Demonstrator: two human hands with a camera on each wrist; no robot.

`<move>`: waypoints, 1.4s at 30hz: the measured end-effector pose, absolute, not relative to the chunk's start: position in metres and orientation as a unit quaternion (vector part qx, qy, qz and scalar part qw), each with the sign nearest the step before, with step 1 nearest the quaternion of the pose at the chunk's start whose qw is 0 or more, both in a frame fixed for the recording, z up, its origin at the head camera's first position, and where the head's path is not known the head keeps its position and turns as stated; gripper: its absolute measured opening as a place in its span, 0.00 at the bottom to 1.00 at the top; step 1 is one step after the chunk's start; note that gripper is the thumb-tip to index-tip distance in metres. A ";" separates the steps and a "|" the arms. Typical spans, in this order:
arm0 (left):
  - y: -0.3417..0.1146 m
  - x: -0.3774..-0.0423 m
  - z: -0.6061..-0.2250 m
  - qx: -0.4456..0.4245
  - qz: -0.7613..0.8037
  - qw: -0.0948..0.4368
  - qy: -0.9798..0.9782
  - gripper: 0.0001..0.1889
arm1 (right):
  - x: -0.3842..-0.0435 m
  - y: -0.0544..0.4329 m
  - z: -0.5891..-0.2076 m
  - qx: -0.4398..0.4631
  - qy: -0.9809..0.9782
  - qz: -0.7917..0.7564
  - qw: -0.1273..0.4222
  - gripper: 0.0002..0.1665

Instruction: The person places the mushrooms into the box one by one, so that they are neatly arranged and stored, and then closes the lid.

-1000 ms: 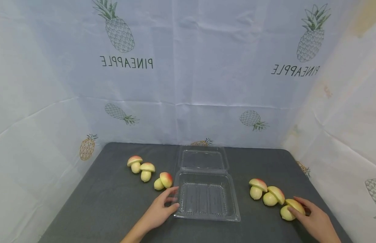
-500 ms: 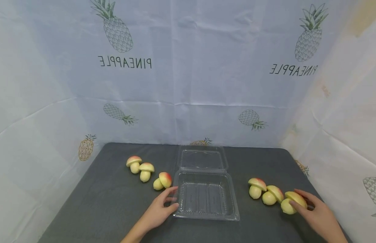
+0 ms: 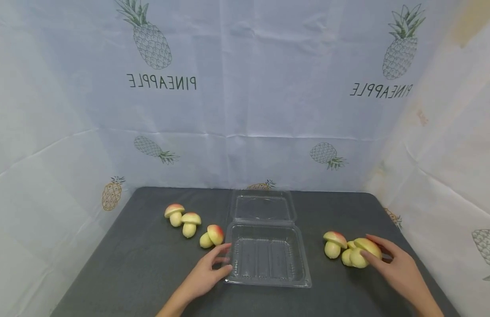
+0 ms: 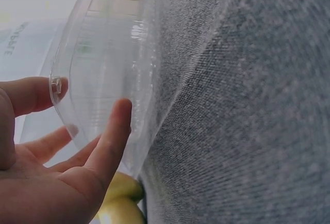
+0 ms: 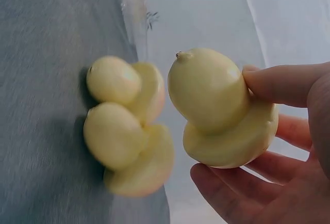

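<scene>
My right hand (image 3: 399,264) pinches a yellow mushroom (image 5: 209,92) with a rounded stem and a red-tinged cap, thumb on one side and fingers on the other. In the right wrist view it is raised off the table; in the head view it overlaps the middle mushroom (image 3: 346,258) of the right-hand row. Another mushroom (image 3: 333,249) stands just left of that one. My left hand (image 3: 205,273) holds the left rim of a clear hinged plastic container (image 3: 268,281), thumb near its front corner. The container lies unfolded with nothing inside and its lid (image 3: 264,207) laid back.
Left of the container, three similar mushrooms stand on the dark table (image 3: 130,264): one (image 3: 175,215) farthest back, one (image 3: 190,225) beside it, and one (image 3: 211,237) close to my left fingers. A white pineapple-print curtain (image 3: 245,97) encloses the back and sides.
My right hand has lifted the rightmost mushroom and carried it left, over the middle one of its row. The left hand stays at the container.
</scene>
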State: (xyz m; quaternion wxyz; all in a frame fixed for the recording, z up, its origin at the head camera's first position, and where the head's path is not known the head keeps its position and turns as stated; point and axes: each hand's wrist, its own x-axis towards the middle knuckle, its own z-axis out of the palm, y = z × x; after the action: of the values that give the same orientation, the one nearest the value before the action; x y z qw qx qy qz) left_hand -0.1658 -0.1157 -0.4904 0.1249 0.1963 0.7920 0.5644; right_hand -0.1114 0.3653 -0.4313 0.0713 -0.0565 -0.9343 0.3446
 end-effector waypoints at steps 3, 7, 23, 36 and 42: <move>-0.116 -0.166 -0.492 0.197 0.564 0.128 0.792 0.30 | -0.115 0.357 -0.430 -0.039 -0.932 0.351 0.076 0.38; -0.115 -0.165 -0.493 0.194 0.567 0.130 0.790 0.31 | -0.119 0.345 -0.429 -0.021 -0.929 0.363 0.075 0.36; -0.116 -0.166 -0.491 0.197 0.568 0.127 0.789 0.31 | -0.135 0.295 -0.430 0.073 -0.911 0.392 0.104 0.29; -0.113 -0.165 -0.493 0.197 0.561 0.137 0.793 0.32 | -0.147 0.257 -0.433 0.137 -0.892 0.421 0.088 0.27; -0.112 -0.166 -0.492 0.196 0.564 0.134 0.791 0.32 | -0.155 0.239 -0.437 0.157 -0.890 0.423 0.061 0.28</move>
State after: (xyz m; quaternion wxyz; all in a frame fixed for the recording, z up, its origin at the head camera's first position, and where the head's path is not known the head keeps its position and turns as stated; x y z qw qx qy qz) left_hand -0.1656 -0.1121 -0.4925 0.1335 0.1955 0.7908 0.5645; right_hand -0.1550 0.2394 -0.4367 0.0610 0.1566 -0.8902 0.4234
